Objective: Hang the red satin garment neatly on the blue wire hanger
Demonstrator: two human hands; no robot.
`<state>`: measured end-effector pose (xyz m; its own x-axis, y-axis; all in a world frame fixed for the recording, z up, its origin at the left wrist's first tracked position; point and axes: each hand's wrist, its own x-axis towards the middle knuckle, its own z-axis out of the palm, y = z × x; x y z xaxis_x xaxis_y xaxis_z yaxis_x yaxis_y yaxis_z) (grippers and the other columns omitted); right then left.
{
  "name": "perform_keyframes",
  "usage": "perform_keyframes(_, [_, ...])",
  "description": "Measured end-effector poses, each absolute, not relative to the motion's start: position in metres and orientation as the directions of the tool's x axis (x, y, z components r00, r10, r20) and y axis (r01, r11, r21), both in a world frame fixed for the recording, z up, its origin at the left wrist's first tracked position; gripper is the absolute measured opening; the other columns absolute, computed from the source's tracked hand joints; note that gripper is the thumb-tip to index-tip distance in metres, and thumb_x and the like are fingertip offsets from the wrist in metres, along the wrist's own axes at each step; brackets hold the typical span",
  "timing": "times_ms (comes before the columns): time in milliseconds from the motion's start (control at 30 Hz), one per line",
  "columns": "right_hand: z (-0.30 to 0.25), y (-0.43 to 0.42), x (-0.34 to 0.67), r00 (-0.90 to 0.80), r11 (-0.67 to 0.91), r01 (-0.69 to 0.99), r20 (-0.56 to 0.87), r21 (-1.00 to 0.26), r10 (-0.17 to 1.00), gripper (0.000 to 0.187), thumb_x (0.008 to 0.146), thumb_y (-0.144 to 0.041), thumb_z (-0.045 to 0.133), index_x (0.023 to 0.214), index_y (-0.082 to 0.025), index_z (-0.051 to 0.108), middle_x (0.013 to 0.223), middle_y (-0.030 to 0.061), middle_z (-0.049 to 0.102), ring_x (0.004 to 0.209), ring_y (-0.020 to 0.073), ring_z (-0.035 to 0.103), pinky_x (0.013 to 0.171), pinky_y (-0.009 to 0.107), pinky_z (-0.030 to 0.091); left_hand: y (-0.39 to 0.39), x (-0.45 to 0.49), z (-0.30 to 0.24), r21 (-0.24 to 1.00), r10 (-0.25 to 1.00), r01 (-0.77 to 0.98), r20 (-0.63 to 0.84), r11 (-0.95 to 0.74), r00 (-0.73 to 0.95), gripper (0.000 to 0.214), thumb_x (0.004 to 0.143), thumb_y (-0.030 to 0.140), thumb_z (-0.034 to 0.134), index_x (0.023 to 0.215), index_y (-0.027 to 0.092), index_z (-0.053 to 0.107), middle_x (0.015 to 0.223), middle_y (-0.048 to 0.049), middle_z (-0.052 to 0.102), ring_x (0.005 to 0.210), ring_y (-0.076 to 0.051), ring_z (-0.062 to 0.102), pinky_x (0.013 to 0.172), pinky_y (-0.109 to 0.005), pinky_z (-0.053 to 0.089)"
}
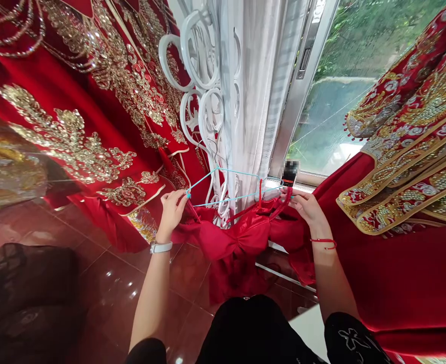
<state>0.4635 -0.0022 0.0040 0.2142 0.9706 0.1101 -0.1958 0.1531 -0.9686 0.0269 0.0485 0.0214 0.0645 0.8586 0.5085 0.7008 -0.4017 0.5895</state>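
Observation:
A red dress [232,242] with a gathered bodice and thin straps hangs in front of me on a light-blue wire hanger [202,180]. The fingers of my left hand [172,208] pinch the hanger's left corner, where a thin strap runs down to the dress. At the other side, my right hand [303,205] has its fingers closed on a braided red shoulder strap [285,199] by the hanger's right end. A black tag [290,173], partly blurred, stands up beside those fingers. The hanger's hook reaches toward white scrolled metalwork.
Red garments with gold beading [90,146] hang close on the left. More embroidered red clothing [408,187] hangs on the right. Behind the dress are a white scrolled metal rack [200,101], a pale curtain [255,101] and a window [332,111]. Shiny reddish tiles [112,293] cover the floor.

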Motion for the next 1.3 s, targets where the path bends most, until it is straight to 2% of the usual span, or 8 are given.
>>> perform_keyframes(133, [0.013,0.003,0.462,0.424,0.329,-0.065,0.273,-0.942,0.864,0.042,0.061,-0.046,0.089,0.094,-0.020,0.080,0.095,0.0060,0.081,0.095,0.0273,0.076,0.088,0.045,0.062,0.052,0.025,0.022,0.594,0.863,0.696,0.499,-0.403,0.075,0.034,0.094,0.051,0.046,0.094,0.025,0.068,0.098,-0.0076,0.074,0.093,-0.028,0.061,0.103,-0.047,0.033])
perform_keyframes(200, [0.020,0.010,0.462,0.426,0.374,-0.009,0.335,-0.927,0.840,0.044,0.061,-0.048,0.089,0.094,-0.020,0.080,0.096,0.0056,0.081,0.097,0.0273,0.076,0.091,0.046,0.061,0.054,0.024,0.022,0.596,0.870,0.696,0.485,-0.400,0.084,0.034,0.093,0.051,0.047,0.094,0.024,0.068,0.099,-0.0081,0.074,0.093,-0.028,0.061,0.102,-0.047,0.033])
perform_keyframes(367, [0.055,0.031,0.454,0.186,0.380,0.133,0.399,-0.916,0.898,0.039,0.062,-0.049,0.088,0.088,-0.020,0.082,0.086,0.0056,0.081,0.091,0.0264,0.076,0.084,0.039,0.063,0.055,0.027,0.024,0.607,0.893,0.698,0.438,-0.381,0.106,0.034,0.093,0.048,0.046,0.097,0.023,0.069,0.096,-0.0079,0.074,0.091,-0.027,0.062,0.102,-0.048,0.033])
perform_keyframes(633, [0.082,0.048,0.418,-0.133,0.478,0.374,0.465,-0.795,0.876,0.023,0.071,-0.043,0.079,0.076,-0.021,0.081,0.075,0.0023,0.078,0.078,0.0234,0.073,0.075,0.034,0.059,0.048,0.033,0.021,0.627,0.893,0.688,0.444,-0.365,0.069,0.038,0.095,0.053,0.045,0.098,0.024,0.069,0.094,-0.0072,0.073,0.091,-0.027,0.061,0.101,-0.046,0.035])
perform_keyframes(867, [0.070,0.041,0.421,-0.110,0.524,0.327,0.519,-0.786,0.848,0.031,0.072,-0.024,0.073,0.103,-0.021,0.074,0.098,0.0046,0.077,0.095,0.0209,0.072,0.096,0.038,0.054,0.040,0.033,0.022,0.623,0.874,0.690,0.486,-0.368,0.027,0.038,0.096,0.054,0.044,0.091,0.025,0.068,0.089,-0.0055,0.071,0.089,-0.027,0.060,0.101,-0.048,0.035])
perform_keyframes(1067, [0.073,0.012,0.379,0.071,0.617,0.431,0.707,-0.658,0.704,0.020,0.079,-0.014,0.061,0.094,-0.023,0.071,0.103,0.0052,0.073,0.103,0.0224,0.067,0.100,0.040,0.050,0.025,0.028,0.033,0.674,0.852,0.620,0.523,-0.400,-0.019,0.030,0.094,0.048,0.052,0.107,0.024,0.065,0.117,-0.0086,0.069,0.113,-0.027,0.061,0.109,-0.048,0.038])
perform_keyframes(1200, [0.063,0.006,0.324,-0.225,0.631,0.334,0.591,-0.700,0.775,0.025,0.086,-0.018,0.061,0.109,-0.023,0.072,0.108,0.0057,0.075,0.101,0.0211,0.070,0.096,0.038,0.053,0.003,0.001,0.013,0.831,0.831,0.434,0.488,-0.348,-0.268,0.059,0.083,0.046,0.069,0.135,0.027,0.049,0.142,-0.0118,0.055,0.134,-0.025,0.052,0.113,-0.043,0.040])
perform_keyframes(1300, [0.051,0.019,0.277,-0.361,0.617,0.328,0.508,-0.716,0.782,0.035,0.089,-0.021,0.064,0.124,-0.021,0.068,0.124,0.0095,0.072,0.117,0.0233,0.066,0.107,0.040,0.048,-0.011,-0.013,-0.019,0.936,0.946,0.283,0.265,-0.206,-0.189,0.070,0.075,0.054,0.073,0.136,0.026,0.050,0.137,-0.0133,0.059,0.131,-0.028,0.055,0.110,-0.044,0.044])
